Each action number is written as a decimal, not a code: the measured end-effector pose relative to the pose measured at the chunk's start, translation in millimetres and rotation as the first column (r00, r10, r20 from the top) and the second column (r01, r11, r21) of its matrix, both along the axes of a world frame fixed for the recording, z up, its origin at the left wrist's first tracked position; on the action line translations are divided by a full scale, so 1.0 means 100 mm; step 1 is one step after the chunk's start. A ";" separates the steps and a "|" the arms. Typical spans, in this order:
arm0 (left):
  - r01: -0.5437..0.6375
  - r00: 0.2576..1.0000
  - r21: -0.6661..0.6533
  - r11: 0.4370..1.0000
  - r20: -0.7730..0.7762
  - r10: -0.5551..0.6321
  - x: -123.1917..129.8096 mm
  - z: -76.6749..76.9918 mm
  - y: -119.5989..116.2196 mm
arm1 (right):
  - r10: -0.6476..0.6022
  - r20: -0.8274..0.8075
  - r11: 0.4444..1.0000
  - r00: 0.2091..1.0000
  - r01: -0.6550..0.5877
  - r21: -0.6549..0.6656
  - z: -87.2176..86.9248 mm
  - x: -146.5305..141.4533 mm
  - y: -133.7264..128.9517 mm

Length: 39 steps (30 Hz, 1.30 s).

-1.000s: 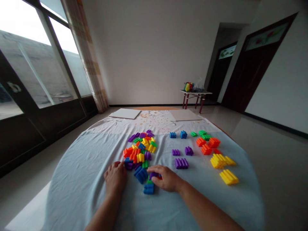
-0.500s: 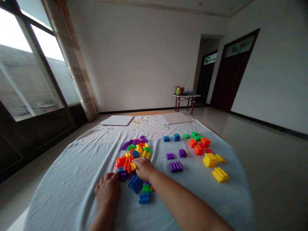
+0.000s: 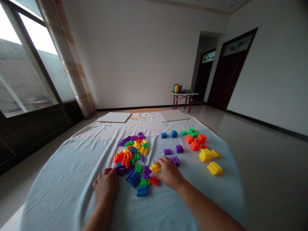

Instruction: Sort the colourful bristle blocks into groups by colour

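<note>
Between the thumb and fingers of my right hand [image 3: 169,173] is a yellow block [image 3: 155,167], just above a red block [image 3: 154,181] and beside a purple one [image 3: 147,172]. My left hand [image 3: 106,184] rests on the cloth at the left edge of a mixed pile, its fingertips by a dark purple block [image 3: 121,171]; whether it grips anything is hidden. The pile holds orange [image 3: 118,157], green, yellow, blue [image 3: 133,178] and purple blocks. Right of it lie groups of one colour: purple [image 3: 179,149], blue [image 3: 174,133], green [image 3: 191,131], orange [image 3: 201,138] and yellow [image 3: 215,168].
The round table carries a pale blue cloth [image 3: 67,173]. Two flat boards, one white [image 3: 115,117] and one beige [image 3: 174,115], lie at its far edge. Beyond stands a small table [image 3: 184,94] with a colourful bag [image 3: 177,88] and a clear plastic bag.
My right hand has moved right and slightly nearer, out of the pile with a yellow block. Green and purple blocks it covered now show. The view has shifted slightly; my left hand stays at the pile.
</note>
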<state>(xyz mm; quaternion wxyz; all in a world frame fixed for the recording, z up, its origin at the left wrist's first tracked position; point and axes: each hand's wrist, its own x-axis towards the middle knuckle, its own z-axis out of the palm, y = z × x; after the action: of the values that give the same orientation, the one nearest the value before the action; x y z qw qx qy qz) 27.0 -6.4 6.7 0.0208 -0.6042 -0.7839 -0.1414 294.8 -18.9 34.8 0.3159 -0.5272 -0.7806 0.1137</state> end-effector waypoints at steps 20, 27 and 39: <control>0.026 1.000 -0.023 0.999 -0.013 -0.027 -0.10 -0.06 0.08 | 0.234 0.084 0.963 0.969 -0.219 -0.156 -0.16 0.37 -0.25; -0.007 0.995 -0.021 1.000 -0.096 0.005 -0.16 -0.12 0.17 | 0.169 0.105 0.982 0.980 -0.158 -0.101 -0.17 0.26 -0.28; -0.027 0.958 0.011 1.000 -0.284 0.029 -0.53 -0.69 0.47 | 0.066 0.047 0.982 0.997 -0.056 -0.179 -0.23 0.48 -0.36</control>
<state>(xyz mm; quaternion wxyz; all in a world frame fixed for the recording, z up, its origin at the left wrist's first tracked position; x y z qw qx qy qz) -26.0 40.2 -62.6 0.1372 -0.6070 -0.7808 -0.0558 343.2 -54.4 11.8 0.2435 -0.5318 -0.7913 0.1783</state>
